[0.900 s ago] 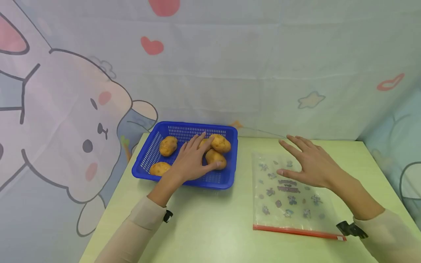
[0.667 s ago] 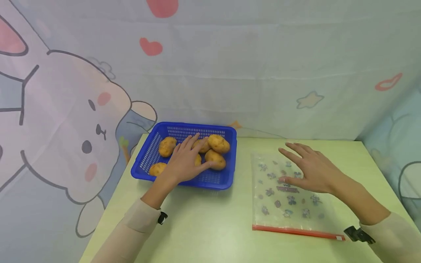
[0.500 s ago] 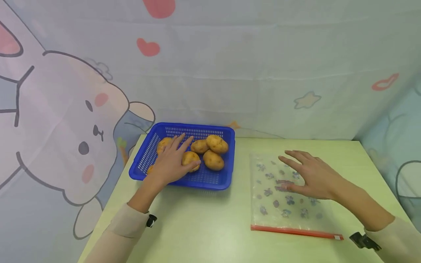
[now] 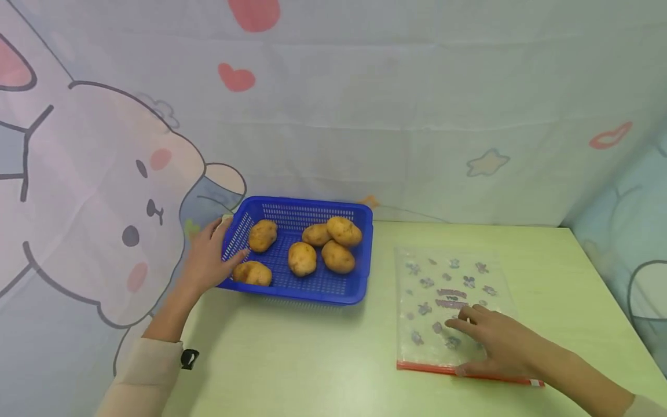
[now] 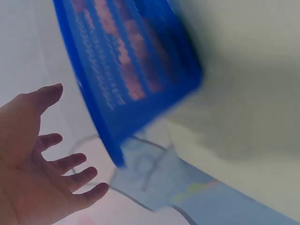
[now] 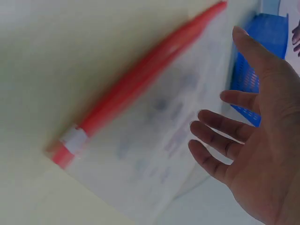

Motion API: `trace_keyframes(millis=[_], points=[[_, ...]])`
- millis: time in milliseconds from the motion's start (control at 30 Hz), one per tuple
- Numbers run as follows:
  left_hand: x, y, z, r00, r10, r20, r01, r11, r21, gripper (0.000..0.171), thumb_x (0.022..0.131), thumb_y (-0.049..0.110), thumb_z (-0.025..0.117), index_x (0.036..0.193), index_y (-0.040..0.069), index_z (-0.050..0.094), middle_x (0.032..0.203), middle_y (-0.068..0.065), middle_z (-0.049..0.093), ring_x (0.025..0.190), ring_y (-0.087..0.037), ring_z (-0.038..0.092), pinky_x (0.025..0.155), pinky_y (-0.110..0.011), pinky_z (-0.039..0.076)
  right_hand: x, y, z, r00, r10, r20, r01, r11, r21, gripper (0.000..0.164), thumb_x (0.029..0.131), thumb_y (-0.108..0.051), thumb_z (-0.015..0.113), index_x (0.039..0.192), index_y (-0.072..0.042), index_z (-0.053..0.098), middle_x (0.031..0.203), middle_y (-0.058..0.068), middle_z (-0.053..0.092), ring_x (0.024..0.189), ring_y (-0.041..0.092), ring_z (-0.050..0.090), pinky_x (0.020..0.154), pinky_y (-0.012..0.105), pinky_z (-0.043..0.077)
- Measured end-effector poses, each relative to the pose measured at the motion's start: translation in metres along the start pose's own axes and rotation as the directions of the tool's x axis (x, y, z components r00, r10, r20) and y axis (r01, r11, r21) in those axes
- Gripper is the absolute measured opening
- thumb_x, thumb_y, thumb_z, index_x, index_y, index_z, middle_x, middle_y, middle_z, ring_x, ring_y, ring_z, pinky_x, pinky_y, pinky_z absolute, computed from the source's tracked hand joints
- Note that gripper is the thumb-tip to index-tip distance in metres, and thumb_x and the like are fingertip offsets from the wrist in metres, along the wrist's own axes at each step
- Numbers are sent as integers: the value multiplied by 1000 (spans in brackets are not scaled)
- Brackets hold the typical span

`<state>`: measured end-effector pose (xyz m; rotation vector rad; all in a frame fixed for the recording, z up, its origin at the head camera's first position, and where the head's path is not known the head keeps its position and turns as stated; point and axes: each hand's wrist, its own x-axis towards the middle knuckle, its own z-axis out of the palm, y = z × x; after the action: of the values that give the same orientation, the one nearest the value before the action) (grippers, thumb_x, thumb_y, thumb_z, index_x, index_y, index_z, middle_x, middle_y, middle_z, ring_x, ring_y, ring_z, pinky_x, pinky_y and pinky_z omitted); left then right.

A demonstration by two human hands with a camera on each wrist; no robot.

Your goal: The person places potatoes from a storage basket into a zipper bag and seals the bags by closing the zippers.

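A blue plastic basket (image 4: 312,296) holds several potatoes (image 4: 302,259). At its left end is my left hand (image 4: 207,258), fingers spread, overlapping the rim in the head view; the left wrist view shows the palm facing the basket wall (image 5: 112,108) with a gap between. To the right lies a flat clear zip bag (image 4: 424,301) with small printed figures and a red zip edge (image 4: 432,367). Over its near right part hovers my right hand (image 4: 502,344), fingers loosely bent and holding nothing. In the right wrist view its fingers (image 6: 215,159) are apart above the bag.
The pale green table (image 4: 312,359) meets a cloth backdrop (image 4: 333,116) with cartoon prints behind and at the left. A white slider (image 6: 74,139) sits at one end of the bag's red zip.
My left hand has moved left from over the potatoes to the basket's left end, uncovering them. My right hand has come down and nearer, toward the bag's zip edge. Basket and bag stay put.
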<state>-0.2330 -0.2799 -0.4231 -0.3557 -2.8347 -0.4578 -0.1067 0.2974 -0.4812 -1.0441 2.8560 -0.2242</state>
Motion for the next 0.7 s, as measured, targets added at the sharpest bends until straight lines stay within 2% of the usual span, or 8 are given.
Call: trace_keyframes(millis=[100, 167, 267, 367, 433, 500, 600, 700], points=[[0, -17, -1, 998, -50, 48, 52, 998, -38, 82, 95, 44, 63, 156, 5, 25, 149, -32, 32, 132, -55, 34, 100, -72, 32, -7, -1, 9, 998, 12, 58, -13, 1000, 20, 70, 76, -77, 64, 125, -27, 62, 108, -12, 51, 88, 6, 48, 72, 34, 50], [-1, -29, 0, 993, -92, 81, 98, 992, -79, 81, 98, 45, 57, 158, 6, 21, 151, -32, 30, 134, -54, 32, 102, -71, 31, -12, 0, 14, 994, 18, 106, -21, 999, 27, 67, 75, -77, 64, 121, -28, 62, 107, -13, 50, 88, 5, 47, 73, 34, 50], [-2, -43, 6, 986, -137, 101, 153, 972, -179, 76, 102, 42, 50, 157, 2, 17, 150, -35, 31, 133, -56, 34, 105, -69, 29, -17, 3, 22, 990, -12, 137, 7, 999, 36, 60, 76, -75, 65, 113, -28, 60, 101, -14, 45, 83, 5, 42, 69, 28, 45], [-4, -50, 11, 974, -197, 108, 221, 932, -286, 70, 105, 36, 46, 156, -3, 18, 147, -35, 37, 130, -55, 41, 104, -66, 34, -19, 3, 27, 990, -39, 138, 35, 999, 33, 51, 80, -69, 68, 108, -27, 59, 96, -16, 40, 81, 4, 40, 67, 26, 41], [-4, -51, 12, 961, -243, 133, 274, 904, -328, 67, 105, 34, 44, 155, -4, 19, 142, -36, 42, 125, -54, 47, 102, -65, 38, -18, 3, 29, 990, -43, 136, 40, 999, 28, 43, 83, -61, 70, 106, -27, 58, 94, -16, 39, 80, 4, 41, 67, 26, 43], [-4, -53, 14, 945, -280, 171, 324, 877, -354, 65, 106, 34, 41, 154, -3, 20, 138, -35, 47, 124, -53, 49, 100, -63, 41, -17, 3, 30, 992, -58, 111, 57, 998, 15, 36, 84, -52, 73, 104, -27, 59, 93, -16, 40, 78, 2, 41, 69, 30, 47], [-3, -58, 18, 926, -301, 229, 371, 840, -396, 62, 106, 35, 40, 153, -3, 26, 135, -34, 50, 121, -48, 53, 98, -57, 45, -17, 4, 32, 994, -101, 51, 101, 995, -2, 29, 83, -42, 77, 100, -25, 59, 90, -16, 39, 74, 0, 38, 68, 31, 48], [-2, -66, 22, 909, -304, 286, 412, 767, -491, 60, 106, 37, 39, 151, -3, 32, 133, -33, 52, 108, -38, 62, 89, -45, 53, -15, 5, 34, 989, -144, -18, 144, 989, -24, 28, 80, -36, 79, 95, -24, 58, 87, -16, 37, 71, 0, 35, 63, 27, 46]])
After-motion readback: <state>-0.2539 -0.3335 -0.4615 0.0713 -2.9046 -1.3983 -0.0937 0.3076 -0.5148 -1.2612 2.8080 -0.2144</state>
